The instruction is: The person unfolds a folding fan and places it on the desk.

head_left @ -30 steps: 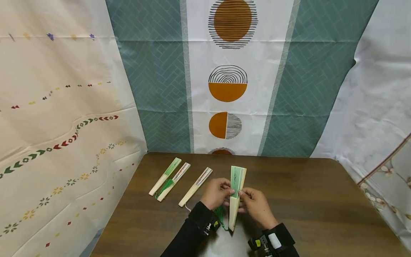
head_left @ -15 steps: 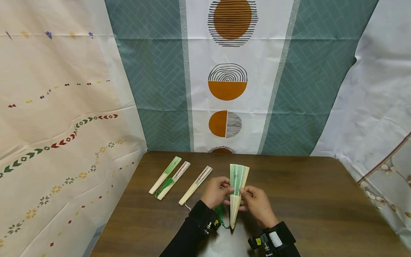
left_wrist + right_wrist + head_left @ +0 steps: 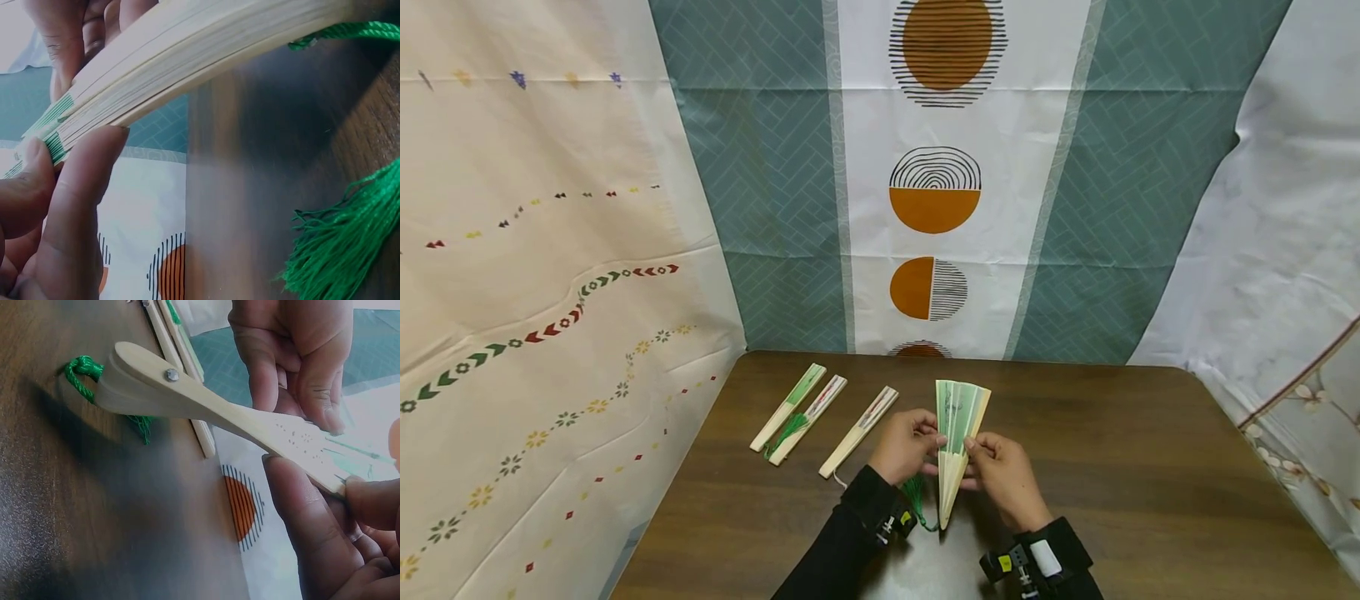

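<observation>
A green and cream folding fan (image 3: 955,425), partly spread, stands nearly upright between both hands above the table. My left hand (image 3: 904,448) pinches its left edge between thumb and fingers. On the opposite edge, my right hand (image 3: 1003,477) pinches the outer rib the same way. The fan's narrow pivot end points down toward me; a metal rivet (image 3: 171,375) shows there in the right wrist view. From that end hangs a green tassel (image 3: 350,237) on a braided cord. Many stacked ribs (image 3: 169,75) lie close together in the left wrist view.
Several closed folding fans lie slanted to the left on the brown table (image 3: 1135,467): a green one (image 3: 787,407), one with a green tassel (image 3: 808,419), and one with a pale cord (image 3: 859,432). Patterned cloths (image 3: 775,208) hang behind the table's far edge.
The fan in my hands has spread wider at its top, its right edge moving to the right. Both hands keep their pinch. The other fans stay put.
</observation>
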Demonstrator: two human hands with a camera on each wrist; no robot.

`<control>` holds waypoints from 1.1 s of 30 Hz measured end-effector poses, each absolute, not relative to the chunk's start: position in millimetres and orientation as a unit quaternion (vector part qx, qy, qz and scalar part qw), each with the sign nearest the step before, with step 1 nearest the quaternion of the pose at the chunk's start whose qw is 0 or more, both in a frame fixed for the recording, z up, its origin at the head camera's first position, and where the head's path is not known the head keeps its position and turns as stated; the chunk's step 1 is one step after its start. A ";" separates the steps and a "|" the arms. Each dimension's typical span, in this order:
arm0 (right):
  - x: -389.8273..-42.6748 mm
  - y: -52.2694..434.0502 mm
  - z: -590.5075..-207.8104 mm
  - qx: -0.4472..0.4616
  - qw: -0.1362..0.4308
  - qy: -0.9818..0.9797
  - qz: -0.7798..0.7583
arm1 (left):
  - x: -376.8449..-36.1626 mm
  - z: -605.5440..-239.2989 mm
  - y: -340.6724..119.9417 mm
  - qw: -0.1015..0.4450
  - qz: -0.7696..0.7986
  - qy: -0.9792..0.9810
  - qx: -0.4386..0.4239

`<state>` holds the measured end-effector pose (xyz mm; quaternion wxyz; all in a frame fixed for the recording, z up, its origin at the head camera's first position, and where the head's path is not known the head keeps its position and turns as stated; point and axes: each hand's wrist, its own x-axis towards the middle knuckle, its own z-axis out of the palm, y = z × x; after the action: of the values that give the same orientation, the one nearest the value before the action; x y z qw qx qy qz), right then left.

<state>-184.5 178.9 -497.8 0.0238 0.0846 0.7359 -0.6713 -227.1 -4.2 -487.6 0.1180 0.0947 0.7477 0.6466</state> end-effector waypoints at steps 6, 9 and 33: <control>-183.7 180.5 -498.6 0.100 0.022 0.735 -0.670 | -226.1 -487.2 -4.1 0.120 0.648 0.746 0.090; -182.7 180.6 -499.2 0.102 0.024 0.735 -0.670 | -225.0 -487.5 -4.1 0.120 0.647 0.748 0.089; -183.9 186.7 -503.5 0.115 0.003 0.703 -0.702 | -225.4 -483.7 -3.8 0.102 0.657 0.742 0.091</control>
<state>-183.9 186.7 -503.5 0.0027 0.1153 0.7026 -0.7022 -225.4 -3.8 -483.7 0.1016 0.0906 0.7419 0.6566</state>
